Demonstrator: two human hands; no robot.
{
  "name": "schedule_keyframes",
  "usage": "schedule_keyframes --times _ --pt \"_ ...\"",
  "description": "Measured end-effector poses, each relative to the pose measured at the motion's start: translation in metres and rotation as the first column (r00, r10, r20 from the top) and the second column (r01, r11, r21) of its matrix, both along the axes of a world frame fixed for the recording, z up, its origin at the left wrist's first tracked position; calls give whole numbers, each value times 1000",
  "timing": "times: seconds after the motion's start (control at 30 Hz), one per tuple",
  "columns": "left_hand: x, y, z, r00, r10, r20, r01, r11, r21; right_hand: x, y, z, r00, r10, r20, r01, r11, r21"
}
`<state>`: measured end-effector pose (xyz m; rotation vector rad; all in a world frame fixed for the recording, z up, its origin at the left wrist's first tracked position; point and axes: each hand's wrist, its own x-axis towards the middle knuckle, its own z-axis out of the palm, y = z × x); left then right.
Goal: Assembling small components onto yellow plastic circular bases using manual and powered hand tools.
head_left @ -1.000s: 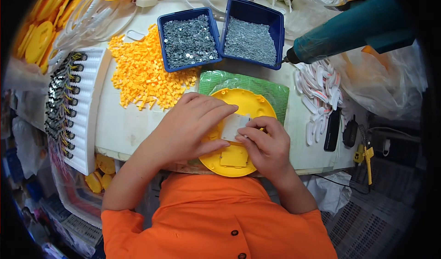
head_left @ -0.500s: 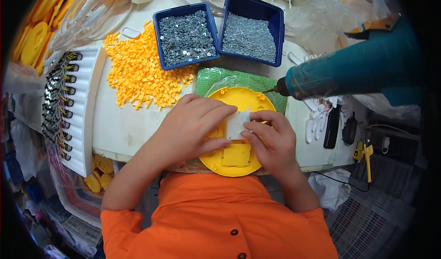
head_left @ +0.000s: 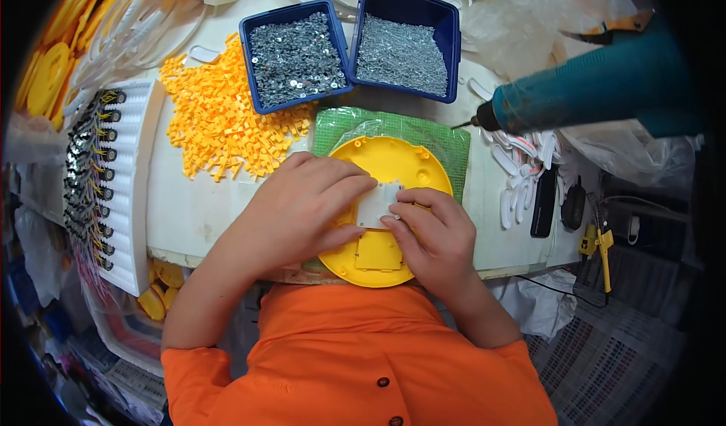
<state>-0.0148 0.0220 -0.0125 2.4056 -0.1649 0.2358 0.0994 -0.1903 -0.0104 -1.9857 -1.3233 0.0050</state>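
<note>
A round yellow plastic shell point(head_left: 423, 170) lies hollow side up near the table's front edge. On its middle sits a white square plate point(head_left: 372, 213), just above a raised yellow rectangular section point(head_left: 379, 254). My left hand point(head_left: 306, 203) reaches over the shell's left side, its fingertips and thumb bearing on the plate's left part. From the other side my right hand point(head_left: 439, 233) pinches thumb and forefinger together at the plate's right edge. Anything small between those fingertips is too hidden to name. Under the shell's far side is a green mat point(head_left: 348, 126) covered in clear plastic.
Blue bins of washers point(head_left: 295, 57) and screws point(head_left: 401, 52) stand behind the mat. Small yellow parts point(head_left: 227, 116) are heaped left, beside a white foam tray point(head_left: 132, 192) of wired components. A teal power screwdriver point(head_left: 582, 97) hangs at right, above white curved pieces point(head_left: 518, 188).
The view has shifted slightly. The hanging screwdriver has swung a little right and away from the shell. Both hands keep nearly the same hold around the white plate.
</note>
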Motion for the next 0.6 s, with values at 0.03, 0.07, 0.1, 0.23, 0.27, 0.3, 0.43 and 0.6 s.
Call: schedule_keyframes --times 0.03,0.07,0.1,0.23,0.27,0.3,0.43,0.6 --pt "0 1 1 1000 -2 -16 2 1000 7 -2 -1 -1 1000 -14 -15 14 1000 -25" --pt "0 1 1 1000 -1 -31 2 1000 15 -3 -1 -2 999 -26 -30 25 998 -49" --pt "0 1 1 999 -4 -32 4 1000 14 -4 0 -1 999 -29 -31 27 998 -50" --pt "1 -3 -8 1000 20 9 -19 1000 -20 -3 -1 0 998 5 63 2 994 -105" --pt "2 -4 -10 999 35 38 -35 999 -7 -1 -3 1 998 15 54 -8 993 -120" --pt "2 -5 -10 999 31 39 -30 1000 -7 2 -4 2 998 10 56 -3 993 -120" --pt "-5 -20 -10 997 78 20 -77 997 -32 31 -3 11 997 25 -76 -27 999 -27" --pt "-6 -26 -2 991 135 12 -135 991 1 104 39 16 977 -91 195 83 995 48"
